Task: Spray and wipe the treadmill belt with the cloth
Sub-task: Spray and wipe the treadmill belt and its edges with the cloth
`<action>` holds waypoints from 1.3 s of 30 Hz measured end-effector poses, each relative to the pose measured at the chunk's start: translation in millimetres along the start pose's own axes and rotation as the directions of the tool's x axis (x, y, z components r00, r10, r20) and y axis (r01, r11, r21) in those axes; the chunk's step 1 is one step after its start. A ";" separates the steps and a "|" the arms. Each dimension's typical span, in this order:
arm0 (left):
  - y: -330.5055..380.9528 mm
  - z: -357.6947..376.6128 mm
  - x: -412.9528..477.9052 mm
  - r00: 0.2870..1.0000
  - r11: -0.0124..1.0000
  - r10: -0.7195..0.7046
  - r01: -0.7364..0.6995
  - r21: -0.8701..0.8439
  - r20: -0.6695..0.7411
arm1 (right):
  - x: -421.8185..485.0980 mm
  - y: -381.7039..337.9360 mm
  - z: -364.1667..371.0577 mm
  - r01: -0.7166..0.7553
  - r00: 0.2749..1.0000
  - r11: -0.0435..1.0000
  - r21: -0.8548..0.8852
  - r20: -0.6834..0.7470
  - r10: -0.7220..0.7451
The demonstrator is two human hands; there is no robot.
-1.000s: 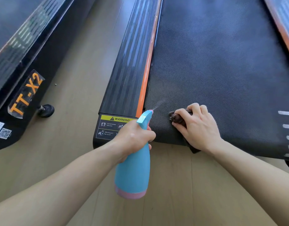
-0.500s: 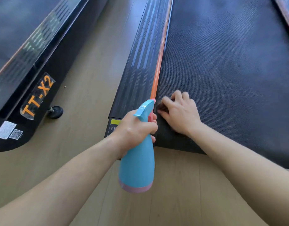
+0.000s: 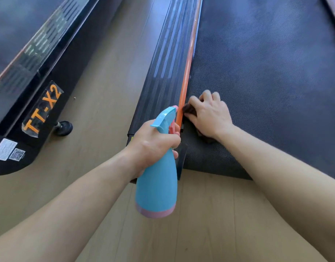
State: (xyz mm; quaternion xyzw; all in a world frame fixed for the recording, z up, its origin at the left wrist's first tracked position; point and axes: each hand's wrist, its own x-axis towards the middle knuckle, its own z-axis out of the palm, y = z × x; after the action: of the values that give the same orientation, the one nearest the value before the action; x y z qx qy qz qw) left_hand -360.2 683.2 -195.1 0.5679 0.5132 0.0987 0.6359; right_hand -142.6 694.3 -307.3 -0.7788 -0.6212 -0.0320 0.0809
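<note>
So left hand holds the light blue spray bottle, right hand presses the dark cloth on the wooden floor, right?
Wrong surface: in the head view the right hand presses the dark cloth on the black textured treadmill belt. The left hand does hold the light blue spray bottle.

Two treadmills: right treadmill (image 3: 267, 91) and left treadmill (image 3: 49, 53). One spray bottle (image 3: 156, 182), one cloth (image 3: 188, 109), two hands: left hand (image 3: 153, 146), right hand (image 3: 210, 116). One caster (image 3: 63, 128), one white label (image 3: 4, 149), one QR sticker (image 3: 17, 154), one TT-X2 decal (image 3: 42, 110).
</note>
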 end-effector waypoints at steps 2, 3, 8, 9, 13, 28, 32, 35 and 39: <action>-0.1 -2.8 0.8 1.000 1.000 0.002 -0.002 0.007 -0.005 | -36.2 -0.1 -6.3 0.134 0.991 0.990 0.030 -0.010 -0.134; -0.7 -3.8 1.6 1.000 1.000 -0.004 0.004 0.014 -0.010 | -52.1 1.7 -9.4 0.200 0.980 0.978 0.052 0.003 -0.200; -4.6 -0.9 6.1 0.999 0.999 -0.038 0.038 0.018 -0.009 | -46.8 12.0 -7.0 0.249 0.968 0.968 0.016 -0.010 -0.249; -5.0 1.3 6.5 0.999 0.999 -0.036 0.036 0.012 -0.001 | -30.2 12.2 -4.6 0.168 0.986 0.986 0.010 -0.016 -0.168; -4.5 9.5 6.5 0.999 0.999 -0.046 0.045 0.011 0.009 | 18.1 10.7 -4.3 -0.086 0.994 0.996 0.011 0.061 0.086; -27.5 50.5 -22.5 0.959 0.966 -0.259 0.258 -0.027 -0.119 | -85.9 23.5 -4.4 -0.088 0.993 0.994 0.056 -0.078 0.093; -23.7 58.2 -32.2 0.949 0.957 -0.283 0.289 0.023 -0.136 | -87.0 23.4 -5.2 -0.088 0.992 0.994 0.059 -0.082 0.092; -24.7 63.1 -35.2 0.937 0.946 -0.310 0.320 0.041 -0.163 | -87.8 24.4 -5.4 -0.079 0.994 0.995 0.062 -0.073 0.083; -28.4 66.9 -41.8 0.943 0.952 -0.293 0.303 0.043 -0.157 | -88.7 24.4 -10.0 -0.080 0.993 0.993 0.089 -0.074 0.087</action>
State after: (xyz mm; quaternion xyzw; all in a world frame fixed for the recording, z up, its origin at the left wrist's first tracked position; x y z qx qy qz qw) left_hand -340.9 602.5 -207.4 0.4957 0.6423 0.0260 0.5841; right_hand -138.5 602.0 -312.8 -0.7981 -0.5853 -0.0321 0.1397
